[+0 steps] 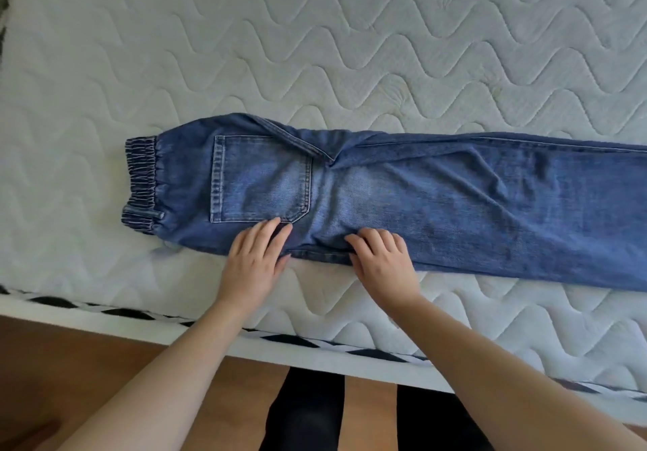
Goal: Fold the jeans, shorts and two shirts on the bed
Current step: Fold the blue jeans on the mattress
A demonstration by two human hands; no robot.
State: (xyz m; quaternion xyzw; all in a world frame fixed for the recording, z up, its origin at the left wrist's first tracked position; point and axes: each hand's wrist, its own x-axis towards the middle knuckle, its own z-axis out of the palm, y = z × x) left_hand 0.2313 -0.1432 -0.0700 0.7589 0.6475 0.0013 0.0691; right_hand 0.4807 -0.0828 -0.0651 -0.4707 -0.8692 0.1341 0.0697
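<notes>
Jeans (402,202) under 2 hands' fingers

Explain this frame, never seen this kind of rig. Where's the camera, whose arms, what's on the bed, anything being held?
There is no machine here: a person works with two bare hands, and the single wide-angle camera sits on their head, looking forward and down. So the arms coming in from the bottom are the wearer's own.

On the white quilted mattress lies a pair of blue jeans, folded lengthwise, elastic waistband at the left, legs running off the right edge, back pocket facing up.

The left hand rests on the denim just below the pocket, fingers fairly straight. The right hand sits at the near edge of the jeans with its fingers bent onto the fabric; whether it pinches the cloth I cannot tell. Nothing is lifted. The shorts and shirts are not in view.
</notes>
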